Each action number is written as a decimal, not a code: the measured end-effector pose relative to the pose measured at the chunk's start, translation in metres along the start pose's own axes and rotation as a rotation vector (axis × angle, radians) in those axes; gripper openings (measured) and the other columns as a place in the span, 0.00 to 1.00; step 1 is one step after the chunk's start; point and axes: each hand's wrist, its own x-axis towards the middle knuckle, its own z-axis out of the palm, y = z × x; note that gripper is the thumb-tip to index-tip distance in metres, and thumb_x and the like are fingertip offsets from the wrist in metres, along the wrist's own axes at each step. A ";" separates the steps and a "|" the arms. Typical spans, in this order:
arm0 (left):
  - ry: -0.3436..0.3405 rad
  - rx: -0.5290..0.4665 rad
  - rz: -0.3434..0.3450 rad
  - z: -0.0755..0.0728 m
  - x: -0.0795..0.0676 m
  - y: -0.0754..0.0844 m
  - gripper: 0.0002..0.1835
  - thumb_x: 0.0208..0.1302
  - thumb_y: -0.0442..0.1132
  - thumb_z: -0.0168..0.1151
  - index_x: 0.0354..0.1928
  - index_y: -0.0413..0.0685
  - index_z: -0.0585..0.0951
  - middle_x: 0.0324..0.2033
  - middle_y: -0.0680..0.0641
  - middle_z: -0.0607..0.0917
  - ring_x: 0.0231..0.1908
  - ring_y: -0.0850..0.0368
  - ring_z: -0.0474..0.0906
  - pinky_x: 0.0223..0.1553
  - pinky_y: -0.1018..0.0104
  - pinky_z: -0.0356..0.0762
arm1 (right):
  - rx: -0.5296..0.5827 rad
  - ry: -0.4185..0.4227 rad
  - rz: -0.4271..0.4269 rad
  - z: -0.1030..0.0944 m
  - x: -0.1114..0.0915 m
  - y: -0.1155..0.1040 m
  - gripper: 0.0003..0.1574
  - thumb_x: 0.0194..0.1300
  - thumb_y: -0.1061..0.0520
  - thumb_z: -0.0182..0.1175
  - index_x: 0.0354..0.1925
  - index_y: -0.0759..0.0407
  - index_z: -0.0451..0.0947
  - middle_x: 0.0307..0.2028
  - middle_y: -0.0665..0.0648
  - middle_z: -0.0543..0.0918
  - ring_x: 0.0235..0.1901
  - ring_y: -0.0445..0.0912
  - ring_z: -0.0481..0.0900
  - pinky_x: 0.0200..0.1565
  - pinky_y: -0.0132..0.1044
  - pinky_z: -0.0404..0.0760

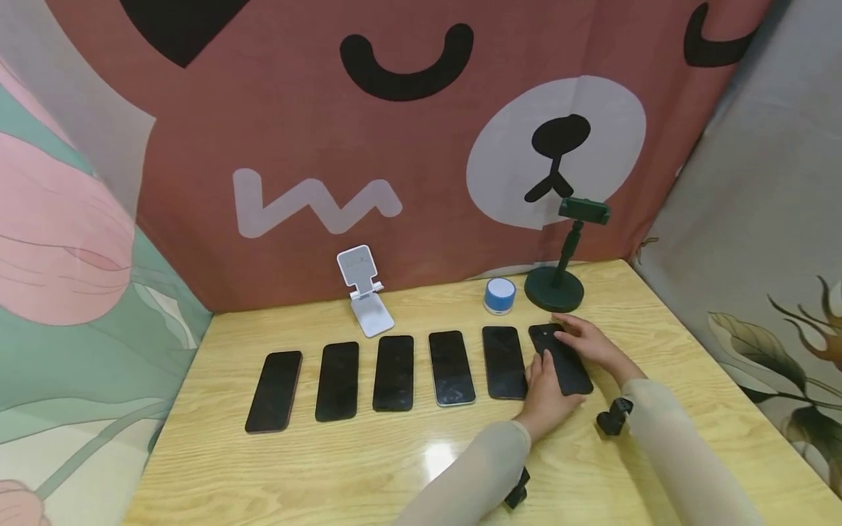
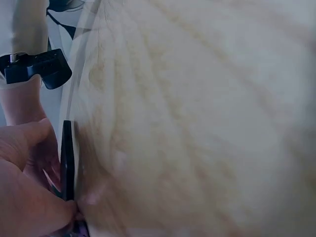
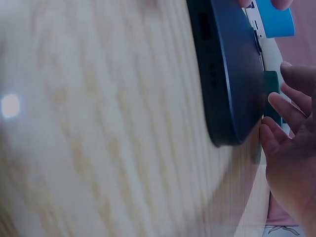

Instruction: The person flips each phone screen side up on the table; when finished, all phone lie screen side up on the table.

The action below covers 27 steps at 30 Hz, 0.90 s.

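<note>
A black smartphone (image 1: 569, 369) lies back side up at the right end of a row of phones, its camera corner toward the far side. My left hand (image 1: 547, 398) is at its near left side, fingers along the left edge and thumb stretched beside the near edge. Over the far right part is my right hand (image 1: 592, 343), with fingertips around the upper corner. In the right wrist view the phone's port end (image 3: 212, 74) shows, and the right hand (image 3: 294, 148) has its fingers loosely extended beside it.
Several more dark phones extend leftward, from one beside my left hand (image 1: 504, 363) to a far-left one (image 1: 273, 392). Behind stand a white folding phone stand (image 1: 360, 285), a blue-and-white round speaker (image 1: 500, 296) and a dark green phone holder (image 1: 555, 288). A printed curtain (image 1: 302, 131) borders the wooden table (image 1: 329, 482).
</note>
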 end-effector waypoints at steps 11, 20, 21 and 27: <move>0.116 0.212 -0.023 0.012 0.010 0.000 0.49 0.44 0.44 0.78 0.68 0.41 0.62 0.66 0.41 0.63 0.61 0.50 0.58 0.56 0.63 0.69 | -0.172 -0.022 -0.044 0.000 0.004 0.000 0.25 0.67 0.65 0.55 0.59 0.78 0.66 0.58 0.77 0.69 0.60 0.69 0.63 0.58 0.63 0.60; 0.091 0.231 -0.073 0.018 0.014 0.005 0.47 0.48 0.44 0.75 0.69 0.44 0.62 0.67 0.42 0.62 0.62 0.51 0.57 0.59 0.65 0.65 | -0.166 -0.015 -0.029 -0.003 0.003 0.004 0.23 0.68 0.66 0.52 0.58 0.78 0.67 0.57 0.77 0.70 0.59 0.69 0.64 0.59 0.62 0.60; 0.087 0.234 -0.072 0.019 0.014 0.005 0.46 0.48 0.44 0.75 0.69 0.44 0.62 0.67 0.42 0.62 0.63 0.51 0.56 0.60 0.65 0.64 | -0.172 -0.011 -0.028 -0.003 0.003 0.004 0.23 0.68 0.66 0.52 0.58 0.78 0.67 0.56 0.77 0.71 0.59 0.69 0.64 0.58 0.62 0.60; 0.069 0.288 -0.051 0.019 0.010 0.006 0.44 0.53 0.44 0.71 0.70 0.45 0.61 0.67 0.42 0.61 0.63 0.50 0.56 0.62 0.64 0.62 | -0.184 0.021 -0.028 -0.002 0.005 0.003 0.19 0.67 0.67 0.53 0.54 0.77 0.70 0.52 0.76 0.74 0.55 0.68 0.68 0.56 0.62 0.64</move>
